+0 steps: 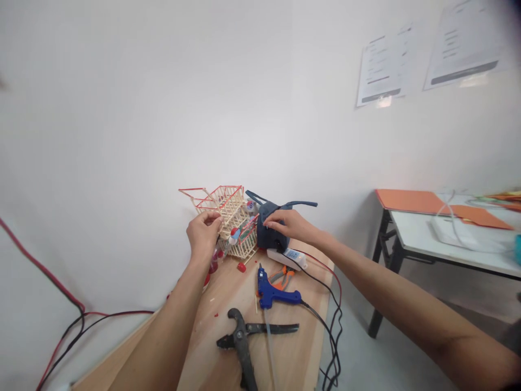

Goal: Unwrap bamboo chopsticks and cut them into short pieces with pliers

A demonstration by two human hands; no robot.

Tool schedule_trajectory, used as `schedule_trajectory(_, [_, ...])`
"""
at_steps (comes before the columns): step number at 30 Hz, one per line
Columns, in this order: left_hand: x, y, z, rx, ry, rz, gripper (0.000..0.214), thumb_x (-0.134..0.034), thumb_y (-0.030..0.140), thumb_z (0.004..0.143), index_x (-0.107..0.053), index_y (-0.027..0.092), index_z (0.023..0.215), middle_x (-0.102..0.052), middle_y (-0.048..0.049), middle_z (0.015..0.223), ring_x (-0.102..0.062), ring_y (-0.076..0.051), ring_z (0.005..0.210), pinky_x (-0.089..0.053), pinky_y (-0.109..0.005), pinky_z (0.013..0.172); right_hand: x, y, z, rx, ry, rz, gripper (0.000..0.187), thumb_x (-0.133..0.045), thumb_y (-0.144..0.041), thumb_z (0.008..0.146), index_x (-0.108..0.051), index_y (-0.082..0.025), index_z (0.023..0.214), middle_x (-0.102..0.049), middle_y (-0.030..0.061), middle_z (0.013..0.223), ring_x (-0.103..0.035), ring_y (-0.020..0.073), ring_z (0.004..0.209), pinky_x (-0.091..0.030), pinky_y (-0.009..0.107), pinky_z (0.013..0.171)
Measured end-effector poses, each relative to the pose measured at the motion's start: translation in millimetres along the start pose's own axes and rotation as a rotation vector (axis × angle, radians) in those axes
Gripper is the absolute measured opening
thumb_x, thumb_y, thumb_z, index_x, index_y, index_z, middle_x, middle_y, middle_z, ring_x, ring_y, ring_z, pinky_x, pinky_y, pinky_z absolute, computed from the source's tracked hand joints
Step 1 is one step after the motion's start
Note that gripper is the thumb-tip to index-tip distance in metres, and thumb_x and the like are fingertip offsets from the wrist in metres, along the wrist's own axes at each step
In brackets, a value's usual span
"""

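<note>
Left hand (204,234) at near side of stick-built cart (232,209), which sits at far end of wooden table (305,342) by the wall; fingertips bunched, can't tell if pinching a stick. Right hand (287,221) over dark blue bag (272,239) just right of cart, thumb and fingers close together, grip unclear. Blue glue gun (268,292), orange-handled pliers (285,278), black cutter (242,339) lie nearer on tabletop.

- left hand (204,233) at the red-rimmed stick basket (230,212)
- right hand (288,222) in front of the dark blue bag (270,239)
- white power strip (287,257) just beside the bag
- glue gun (272,291) beside orange pliers (286,278)
- black cutter (242,343) on the wooden table (302,353)
</note>
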State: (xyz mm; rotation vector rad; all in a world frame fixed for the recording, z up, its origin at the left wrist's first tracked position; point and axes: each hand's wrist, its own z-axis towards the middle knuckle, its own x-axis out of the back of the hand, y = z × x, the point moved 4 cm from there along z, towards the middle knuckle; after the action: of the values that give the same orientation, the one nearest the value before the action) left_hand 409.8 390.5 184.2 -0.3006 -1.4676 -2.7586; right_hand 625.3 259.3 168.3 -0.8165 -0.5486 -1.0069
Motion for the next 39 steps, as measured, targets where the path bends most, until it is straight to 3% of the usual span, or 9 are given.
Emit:
schedule_trajectory(9, [-24.8,20,22,-0.008,-0.027,0.038,0.012,-0.066,0.024,0.067,-0.074,0.017,0.074,-0.073,-0.0023,0.072,-0.066,-0.017,0.061,-0.052,-0.028,0.062,-1,-2,6,0.012,0.006,-0.003,0.022,-0.053,-0.023,0.090,-0.073,-0.018,0.095,-0.074,0.0058,0.095,-0.067,0.0184,0.087,-0.048,0.028,0.080])
schedule_trajectory(16, [-40.2,13,21,-0.026,-0.014,0.146,0.007,-0.067,0.017,0.065,-0.073,0.021,0.068,-0.075,-0.0023,0.075,-0.069,-0.021,0.076,-0.051,-0.032,0.079,-8,1,3,0.012,-0.009,0.014,0.022,-0.053,-0.023,0.090,-0.073,-0.017,0.095,-0.074,0.0064,0.096,-0.067,0.0189,0.089,-0.048,0.028,0.081])
schedule_trajectory(27, [-33.7,17,14,-0.042,-0.039,0.203,0.010,-0.068,0.018,0.067,-0.074,0.020,0.075,-0.075,-0.0029,0.079,-0.068,-0.019,0.075,-0.049,-0.030,0.077,-18,2,-2,0.053,-0.057,0.020,0.022,-0.052,-0.022,0.091,-0.073,-0.017,0.094,-0.074,0.0061,0.094,-0.067,0.0179,0.086,-0.048,0.027,0.077])
schedule_trajectory(35, [-42.0,13,13,-0.058,-0.091,0.191,0.007,-0.067,0.015,0.066,-0.071,0.021,0.064,-0.074,-0.0014,0.072,-0.067,-0.019,0.072,-0.048,-0.030,0.078,-13,-3,-7,0.049,-0.084,0.022,0.023,-0.052,-0.023,0.091,-0.074,-0.018,0.093,-0.074,0.0063,0.094,-0.067,0.0182,0.087,-0.049,0.028,0.078])
schedule_trajectory(39, [-37.2,9,11,-0.074,-0.098,0.163,0.009,-0.065,0.016,0.067,-0.072,0.020,0.071,-0.074,-0.0019,0.076,-0.067,-0.018,0.074,-0.049,-0.029,0.078,-12,-9,-12,0.051,-0.137,0.004,0.024,-0.051,-0.024,0.092,-0.074,-0.018,0.093,-0.074,0.0056,0.093,-0.067,0.0177,0.085,-0.048,0.027,0.077])
